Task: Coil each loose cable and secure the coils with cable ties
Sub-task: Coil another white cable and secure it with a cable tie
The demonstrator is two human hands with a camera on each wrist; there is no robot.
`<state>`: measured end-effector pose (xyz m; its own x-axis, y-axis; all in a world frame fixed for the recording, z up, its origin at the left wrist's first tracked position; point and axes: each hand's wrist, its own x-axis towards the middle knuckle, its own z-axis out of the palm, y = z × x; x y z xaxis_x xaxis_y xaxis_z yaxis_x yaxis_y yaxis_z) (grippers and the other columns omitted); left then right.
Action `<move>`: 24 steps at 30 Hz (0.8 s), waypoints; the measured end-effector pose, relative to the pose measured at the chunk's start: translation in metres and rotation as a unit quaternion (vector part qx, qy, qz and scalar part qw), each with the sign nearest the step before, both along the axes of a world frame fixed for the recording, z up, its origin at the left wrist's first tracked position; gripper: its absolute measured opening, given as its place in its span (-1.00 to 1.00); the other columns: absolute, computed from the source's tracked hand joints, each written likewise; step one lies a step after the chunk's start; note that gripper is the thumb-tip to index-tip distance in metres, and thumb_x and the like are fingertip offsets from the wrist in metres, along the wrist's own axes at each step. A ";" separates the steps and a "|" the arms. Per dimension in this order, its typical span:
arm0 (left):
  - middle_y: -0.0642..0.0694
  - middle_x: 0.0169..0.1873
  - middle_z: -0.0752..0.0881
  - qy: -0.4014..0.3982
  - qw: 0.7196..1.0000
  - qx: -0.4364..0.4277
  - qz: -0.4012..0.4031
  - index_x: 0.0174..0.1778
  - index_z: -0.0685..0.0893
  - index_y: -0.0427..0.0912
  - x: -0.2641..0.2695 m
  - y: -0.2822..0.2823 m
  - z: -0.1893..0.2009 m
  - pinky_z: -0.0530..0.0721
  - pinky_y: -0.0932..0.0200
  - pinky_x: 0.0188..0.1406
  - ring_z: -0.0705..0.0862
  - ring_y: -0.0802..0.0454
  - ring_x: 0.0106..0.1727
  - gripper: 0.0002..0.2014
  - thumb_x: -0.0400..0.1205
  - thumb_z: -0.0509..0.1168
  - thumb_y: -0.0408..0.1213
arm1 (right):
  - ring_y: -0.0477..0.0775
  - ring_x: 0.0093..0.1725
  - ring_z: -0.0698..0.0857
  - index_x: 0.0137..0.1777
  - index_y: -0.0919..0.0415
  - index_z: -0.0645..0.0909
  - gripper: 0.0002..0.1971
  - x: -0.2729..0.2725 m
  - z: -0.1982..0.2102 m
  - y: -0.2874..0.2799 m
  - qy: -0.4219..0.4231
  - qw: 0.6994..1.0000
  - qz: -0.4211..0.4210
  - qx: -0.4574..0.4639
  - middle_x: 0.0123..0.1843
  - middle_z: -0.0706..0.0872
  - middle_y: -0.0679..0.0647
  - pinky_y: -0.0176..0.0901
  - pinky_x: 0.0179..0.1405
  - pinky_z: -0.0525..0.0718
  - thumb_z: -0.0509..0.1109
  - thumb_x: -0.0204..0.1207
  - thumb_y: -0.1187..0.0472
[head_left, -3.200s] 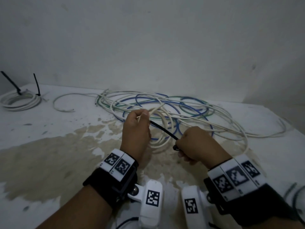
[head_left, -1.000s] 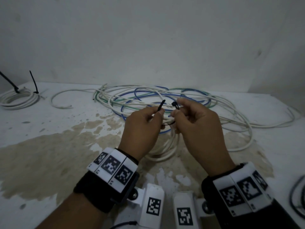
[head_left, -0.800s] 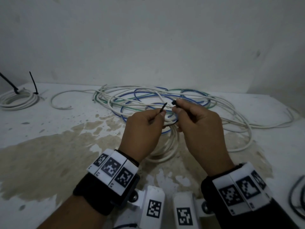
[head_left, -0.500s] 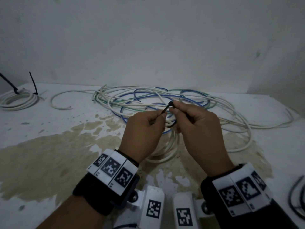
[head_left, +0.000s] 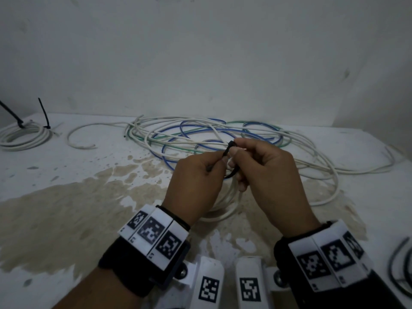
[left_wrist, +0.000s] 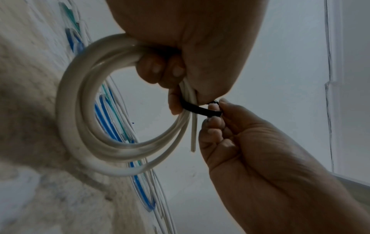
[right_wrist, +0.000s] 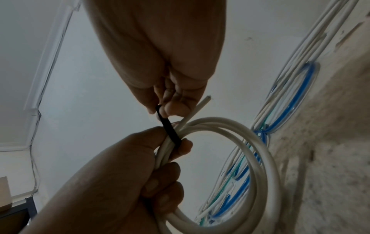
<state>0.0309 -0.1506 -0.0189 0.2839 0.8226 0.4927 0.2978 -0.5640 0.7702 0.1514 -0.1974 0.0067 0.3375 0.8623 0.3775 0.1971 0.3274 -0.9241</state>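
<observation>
Threaded now, black strap (head_left: 227,150) loops round white coil (left_wrist: 90,126).

Cable tie (head_left: 229,150) head hidden under right hand (head_left: 265,172) fingertips; can't tell if tail is threaded through. Tie's lower loop mostly behind both hands. White coil (head_left: 223,210) largely covered by left hand (head_left: 196,181) in head view, only bottom arc shows. Left wrist view: coil top buried in the fist, near strands blurred. Black cables (head_left: 401,273) at right cut by frame edge. Tied white coil (head_left: 22,137) at far left cut off too; one of its black ties (head_left: 11,114) runs out of frame. Far pile's cable ends (head_left: 200,134) too tangled to trace.
</observation>
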 end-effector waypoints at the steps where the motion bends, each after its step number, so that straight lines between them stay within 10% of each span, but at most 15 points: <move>1: -0.13 -0.34 0.78 -0.001 1.000 -0.001 -0.001 -0.09 0.81 -0.09 0.000 0.001 -0.001 0.64 -0.13 -0.21 0.73 -0.08 -0.26 -0.64 0.60 0.15 -0.01 | -0.13 -0.57 0.55 0.00 0.13 0.71 -0.88 -0.001 0.000 0.000 0.015 1.000 0.007 -0.005 -0.43 0.72 0.00 -0.29 -0.60 0.52 0.39 0.55 0.32; 24: -0.04 -0.40 0.76 0.042 0.995 0.094 0.002 0.05 0.81 -0.01 0.003 -0.005 -0.004 0.55 0.03 -0.35 0.65 0.07 -0.37 -0.71 0.61 0.18 -0.20 | -0.22 -0.64 0.50 -0.29 0.17 0.67 -0.85 0.017 0.004 -0.002 -0.026 0.998 0.046 -0.044 -0.58 0.65 -0.08 -0.43 -0.59 0.43 0.46 0.44 0.40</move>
<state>0.0341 -0.1552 -0.0229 0.3271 0.7190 0.6132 0.3586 -0.6948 0.6234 0.1684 -0.1996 0.0108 0.2375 0.9192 0.3140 0.2193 0.2642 -0.9392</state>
